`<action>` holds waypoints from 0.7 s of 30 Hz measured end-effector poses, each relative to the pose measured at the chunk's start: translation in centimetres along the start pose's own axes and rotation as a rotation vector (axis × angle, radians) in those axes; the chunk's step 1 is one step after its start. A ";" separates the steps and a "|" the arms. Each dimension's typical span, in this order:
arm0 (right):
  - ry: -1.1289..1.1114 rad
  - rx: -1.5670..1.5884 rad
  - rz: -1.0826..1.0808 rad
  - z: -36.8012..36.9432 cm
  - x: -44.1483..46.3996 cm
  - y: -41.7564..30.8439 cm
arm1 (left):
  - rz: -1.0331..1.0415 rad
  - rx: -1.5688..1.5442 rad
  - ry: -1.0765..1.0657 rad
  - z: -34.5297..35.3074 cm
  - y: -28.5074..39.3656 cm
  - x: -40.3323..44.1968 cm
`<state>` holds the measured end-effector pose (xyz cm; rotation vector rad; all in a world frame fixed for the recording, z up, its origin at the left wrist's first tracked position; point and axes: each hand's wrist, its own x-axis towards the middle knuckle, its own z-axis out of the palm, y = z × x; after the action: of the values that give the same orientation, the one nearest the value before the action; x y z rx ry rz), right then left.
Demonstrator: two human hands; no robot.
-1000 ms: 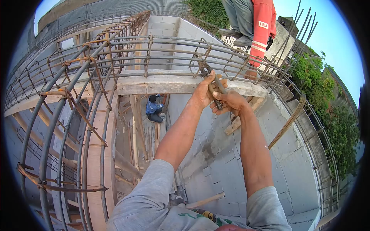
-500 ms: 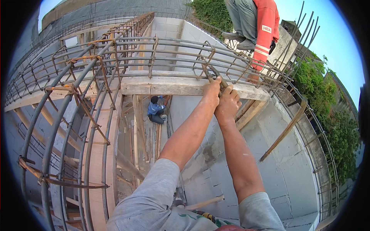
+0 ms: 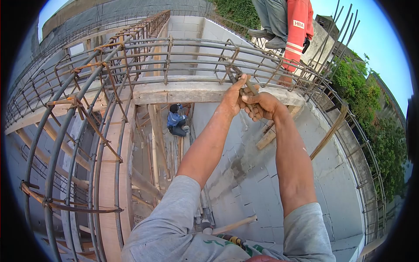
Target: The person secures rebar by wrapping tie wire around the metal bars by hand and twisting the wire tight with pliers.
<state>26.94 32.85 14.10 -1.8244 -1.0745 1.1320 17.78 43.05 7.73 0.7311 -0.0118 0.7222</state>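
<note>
Both arms stretch forward to the rebar cage [image 3: 198, 70] that runs along the far wooden beam. My left hand [image 3: 234, 95] is closed around a handle of the worn metal pincers [image 3: 251, 88]. Against it, my right hand [image 3: 266, 105] grips the lower handle area, thumb on top and fingers curled below. The jaws of the pincers reach up to the cage bars beside a stirrup [image 3: 235, 56]. What the jaws bite on is too small to make out.
A wooden beam [image 3: 183, 90] lies under the cage. Thick rebar [image 3: 65, 131] runs at left. A person in a red sleeve [image 3: 297, 32] crouches at upper right; another in blue [image 3: 176, 120] works far below. Tie wires [image 3: 329, 131] hang by the block wall [image 3: 323, 183].
My right hand has swung outward and lower, its palm side now turned more to view. My left hand has shifted slightly left and up with the pincers. The pincers' handles look wider apart.
</note>
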 end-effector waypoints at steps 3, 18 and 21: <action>0.099 -0.181 -0.025 0.7 -0.9 -0.3 | 0.013 -0.181 0.030 0.2 -0.4 0.4; 0.915 -1.015 -0.420 3.9 1.2 3.4 | 0.041 0.060 0.414 3.2 -0.1 1.1; 0.412 -0.381 -0.174 0.9 1.0 1.8 | 0.064 0.015 0.210 -0.1 -0.4 1.1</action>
<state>26.86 33.22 11.82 -2.0848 -1.2233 0.4366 18.79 43.55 7.67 0.6682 0.1627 0.8581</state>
